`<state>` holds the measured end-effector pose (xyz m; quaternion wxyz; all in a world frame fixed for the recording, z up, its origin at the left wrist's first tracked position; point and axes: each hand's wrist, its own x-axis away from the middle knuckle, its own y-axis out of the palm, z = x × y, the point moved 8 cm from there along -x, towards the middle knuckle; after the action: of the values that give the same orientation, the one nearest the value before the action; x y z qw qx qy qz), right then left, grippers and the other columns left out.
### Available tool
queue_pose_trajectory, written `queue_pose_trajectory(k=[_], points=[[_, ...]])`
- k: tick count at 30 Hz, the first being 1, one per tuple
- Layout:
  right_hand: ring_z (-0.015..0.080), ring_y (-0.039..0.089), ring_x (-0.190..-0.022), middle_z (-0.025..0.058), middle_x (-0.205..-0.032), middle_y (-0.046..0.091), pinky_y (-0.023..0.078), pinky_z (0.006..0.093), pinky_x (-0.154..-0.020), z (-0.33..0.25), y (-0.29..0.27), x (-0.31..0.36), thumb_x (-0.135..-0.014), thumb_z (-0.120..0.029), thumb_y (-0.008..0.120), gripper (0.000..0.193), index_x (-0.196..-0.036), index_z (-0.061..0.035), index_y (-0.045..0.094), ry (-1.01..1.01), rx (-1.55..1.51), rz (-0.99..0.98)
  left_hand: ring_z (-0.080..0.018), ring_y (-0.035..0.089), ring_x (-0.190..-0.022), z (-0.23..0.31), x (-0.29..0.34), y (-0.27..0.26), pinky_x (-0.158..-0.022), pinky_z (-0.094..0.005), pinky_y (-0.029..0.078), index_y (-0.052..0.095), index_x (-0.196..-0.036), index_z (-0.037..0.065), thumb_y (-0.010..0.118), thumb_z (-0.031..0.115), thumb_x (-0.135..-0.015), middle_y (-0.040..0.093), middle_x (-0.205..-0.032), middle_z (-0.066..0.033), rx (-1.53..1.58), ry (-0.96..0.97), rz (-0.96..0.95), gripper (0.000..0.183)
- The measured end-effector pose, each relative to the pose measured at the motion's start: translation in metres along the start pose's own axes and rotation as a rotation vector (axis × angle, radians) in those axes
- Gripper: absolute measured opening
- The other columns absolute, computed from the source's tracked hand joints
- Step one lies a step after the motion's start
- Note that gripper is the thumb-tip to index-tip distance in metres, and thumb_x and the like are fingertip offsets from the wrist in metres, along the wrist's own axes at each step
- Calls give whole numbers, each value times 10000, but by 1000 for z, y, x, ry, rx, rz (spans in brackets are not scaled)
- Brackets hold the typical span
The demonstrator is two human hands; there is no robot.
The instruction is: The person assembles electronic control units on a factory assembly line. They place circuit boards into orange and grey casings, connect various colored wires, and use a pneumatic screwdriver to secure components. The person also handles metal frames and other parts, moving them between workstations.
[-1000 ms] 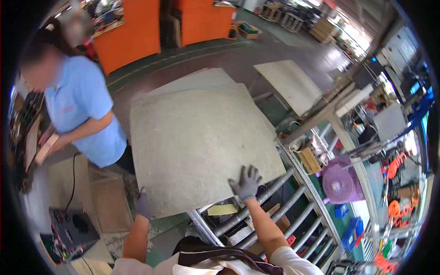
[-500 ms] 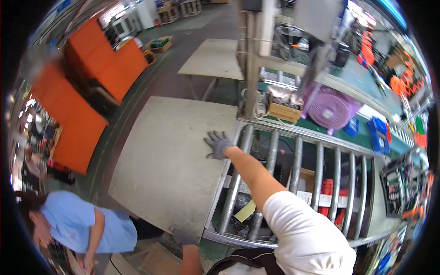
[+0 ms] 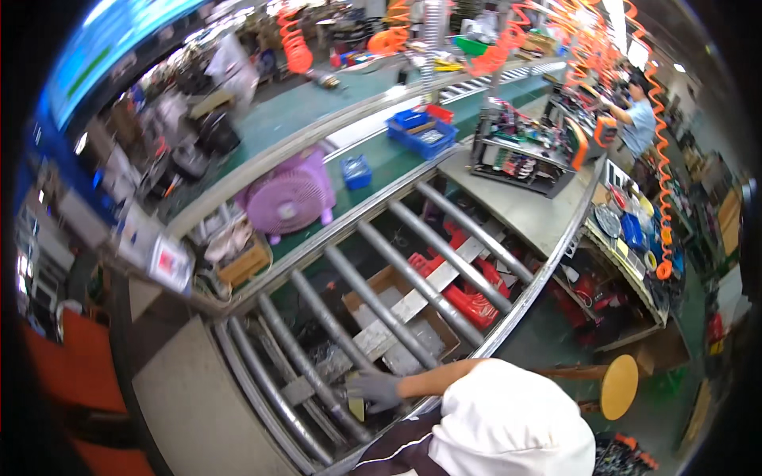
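My right hand point(image 3: 376, 390), in a grey glove, is low over the near part of the roller conveyor. Its fingers reach toward a metal roller point(image 3: 337, 401) and appear stretched out, with nothing visible held in them. Whether they touch the roller is hard to tell. Just below the fingers a small yellow piece point(image 3: 356, 408) shows between the rollers. My left hand is out of the picture. A pale flat board point(image 3: 198, 397) lies left of the conveyor's end.
Under the rollers sit red plastic parts point(image 3: 468, 297) and a cardboard box point(image 3: 432, 337). Beyond the conveyor stand a purple fan point(image 3: 290, 205) and a blue bin point(image 3: 421, 133). An opened electronic unit point(image 3: 524, 151) rests at the far right end. A round stool point(image 3: 619, 386) stands to the right.
The view has swung right along the conveyor. My right hand has left the pale board and is now over the rollers. My left hand, formerly at the board's near edge, has gone out of view.
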<state>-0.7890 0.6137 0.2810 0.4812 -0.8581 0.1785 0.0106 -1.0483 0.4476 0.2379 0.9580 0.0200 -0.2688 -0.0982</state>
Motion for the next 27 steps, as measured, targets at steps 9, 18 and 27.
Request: queue_pose_trajectory(k=[9, 18, 27], points=[[370, 534, -1038, 218, -1068, 577, 422, 427, -901, 227, -296, 446, -721, -296, 659, 438, -1048, -13, 585, 1297, 298, 547, -237, 467, -903, -84, 115, 100, -725, -339, 396, 506, -1160, 86, 471, 457, -867, 528, -1067, -82, -222, -12, 39, 474], [361, 429, -1213, 235, -1311, 437, 369, 390, -1011, 335, -509, 682, -695, -359, 731, 877, -1371, -1, 302, 1393, 438, 1202, -219, 453, -824, -125, 213, 117, -670, -323, 372, 519, -1125, 111, 484, 464, -850, 529, -1003, -58, -393, -64, 184, 449], [352, 548, -968, 181, -1047, 527, 464, 433, -812, 381, -579, 686, -595, -429, 781, 692, -1034, -23, 430, 1427, 298, 1478, -201, 440, -745, -129, 233, 92, -614, -307, 349, 532, -1090, 136, 497, 472, -833, 530, -938, -34, -428, -108, 264, 424]])
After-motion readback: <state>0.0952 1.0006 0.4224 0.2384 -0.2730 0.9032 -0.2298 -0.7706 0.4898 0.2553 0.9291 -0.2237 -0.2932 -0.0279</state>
